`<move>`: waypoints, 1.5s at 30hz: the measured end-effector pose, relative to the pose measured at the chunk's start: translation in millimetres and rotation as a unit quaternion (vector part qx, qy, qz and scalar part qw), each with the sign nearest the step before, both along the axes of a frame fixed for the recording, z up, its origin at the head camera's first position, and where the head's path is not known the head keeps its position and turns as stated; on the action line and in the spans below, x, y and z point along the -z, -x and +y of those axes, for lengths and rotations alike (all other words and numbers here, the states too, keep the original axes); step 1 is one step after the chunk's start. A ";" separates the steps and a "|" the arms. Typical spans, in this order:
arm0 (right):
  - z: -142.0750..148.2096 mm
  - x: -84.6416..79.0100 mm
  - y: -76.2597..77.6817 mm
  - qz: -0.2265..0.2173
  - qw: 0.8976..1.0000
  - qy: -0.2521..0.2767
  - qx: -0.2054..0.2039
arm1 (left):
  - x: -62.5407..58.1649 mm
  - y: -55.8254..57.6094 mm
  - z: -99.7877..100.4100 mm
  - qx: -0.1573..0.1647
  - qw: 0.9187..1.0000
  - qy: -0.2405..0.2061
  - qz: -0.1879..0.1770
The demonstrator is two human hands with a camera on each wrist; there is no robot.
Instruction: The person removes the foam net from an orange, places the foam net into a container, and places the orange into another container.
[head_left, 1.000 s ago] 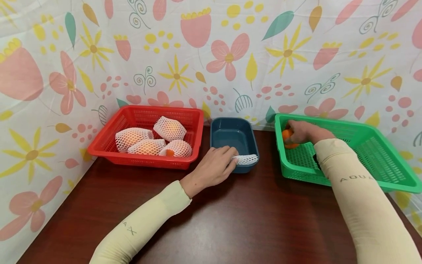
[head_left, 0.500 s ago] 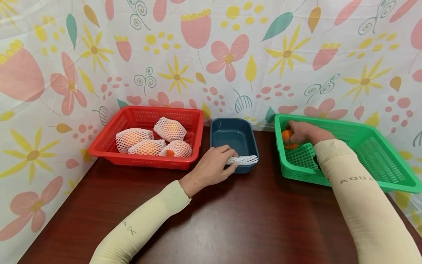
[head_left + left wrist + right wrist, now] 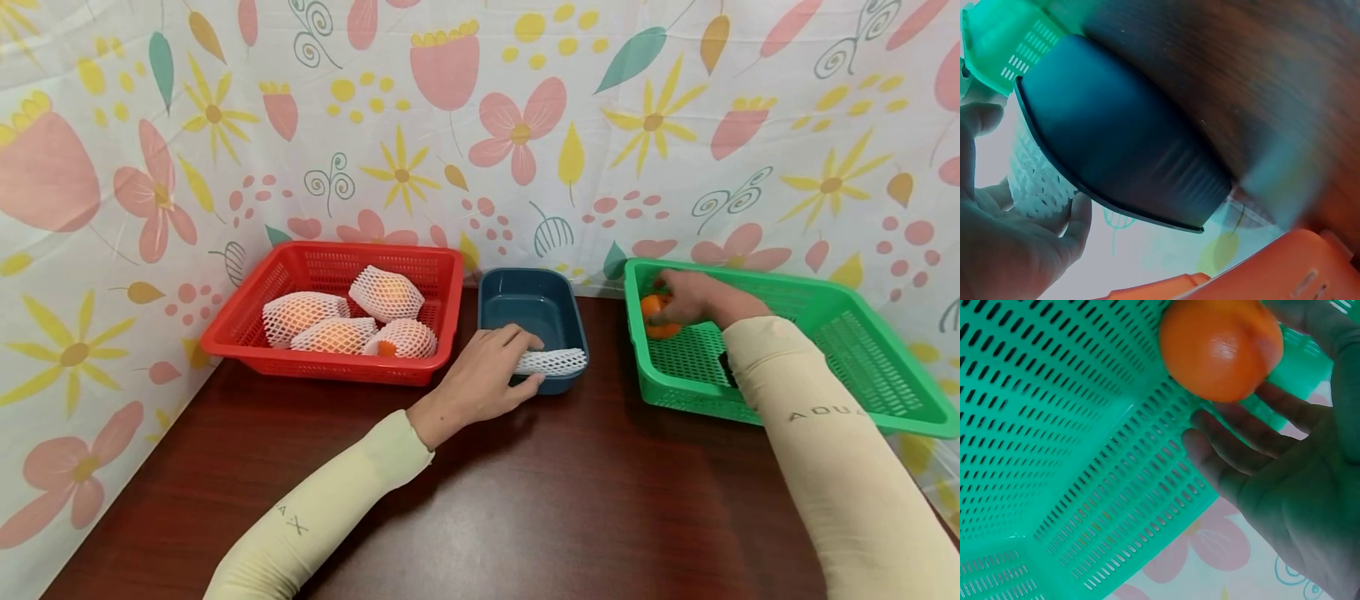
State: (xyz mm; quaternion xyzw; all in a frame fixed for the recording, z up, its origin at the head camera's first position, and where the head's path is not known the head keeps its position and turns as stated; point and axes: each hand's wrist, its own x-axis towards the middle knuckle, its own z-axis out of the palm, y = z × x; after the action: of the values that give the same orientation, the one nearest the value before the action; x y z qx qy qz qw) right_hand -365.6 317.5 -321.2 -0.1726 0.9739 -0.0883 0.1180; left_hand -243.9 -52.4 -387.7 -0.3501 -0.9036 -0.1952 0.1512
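Observation:
In the head view my left hand (image 3: pixel 483 375) reaches over the near left rim of the blue bin (image 3: pixel 528 310). A white foam net sleeve (image 3: pixel 553 362) lies along the bin's near end, between the spread thumb and fingers. The left wrist view shows the foam sleeve (image 3: pixel 1038 178) beside the loosely bent fingers. My right hand (image 3: pixel 693 300) is inside the green basket (image 3: pixel 750 408), at its left end. An orange (image 3: pixel 660 317) sits there; in the right wrist view the orange (image 3: pixel 1219 350) has relaxed, parted fingertips at its edge.
To the left, a red basket (image 3: pixel 337 367) holds several fruits in foam nets (image 3: pixel 386 292). Blue bin and green basket stand to its right on the dark wooden table (image 3: pixel 525 500). A flower-patterned cloth (image 3: pixel 450 167) hangs behind.
My left thumb and fingers have spread apart, and the foam sleeve looks wider. My right hand has eased slightly right, its fingers loosening, so more of the orange shows.

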 end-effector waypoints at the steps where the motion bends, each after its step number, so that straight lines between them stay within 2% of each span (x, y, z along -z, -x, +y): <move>1: 0.5 -1.7 -0.7 -0.001 1.000 0.006 -0.002 | -0.3 -0.2 0.1 0.001 1.000 -0.002 0.002; 9: 0.9 -17.1 -14.0 -0.019 0.998 0.062 0.026 | -5.5 -3.1 0.0 0.006 1.000 -0.011 0.002; 17: -3.5 -29.0 -15.5 0.046 0.996 0.076 0.008 | -11.5 -5.9 -2.1 0.001 1.000 -0.020 0.010; 23: -8.8 -43.5 -20.6 0.056 0.991 0.116 0.033 | -17.8 -9.3 -3.7 0.005 1.000 -0.027 0.011; 29: -17.7 -55.7 -33.7 0.090 0.977 0.192 0.039 | -28.5 -11.4 -5.7 0.011 0.998 -0.055 0.021; 35: -27.9 -60.2 -47.5 0.115 0.966 0.224 0.054 | -33.8 -13.5 -9.7 0.011 0.997 -0.074 0.014; 45: -40.5 -61.7 -74.8 0.175 0.935 0.299 0.073 | -48.5 -18.6 -15.2 0.028 0.993 -0.118 -0.012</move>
State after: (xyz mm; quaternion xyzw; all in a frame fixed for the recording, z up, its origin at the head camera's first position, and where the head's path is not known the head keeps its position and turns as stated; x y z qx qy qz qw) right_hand -290.8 277.0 -259.4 -0.1415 0.9176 -0.3522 -0.1184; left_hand -225.4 -67.6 -339.1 -0.3528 -0.8657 -0.3088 0.1753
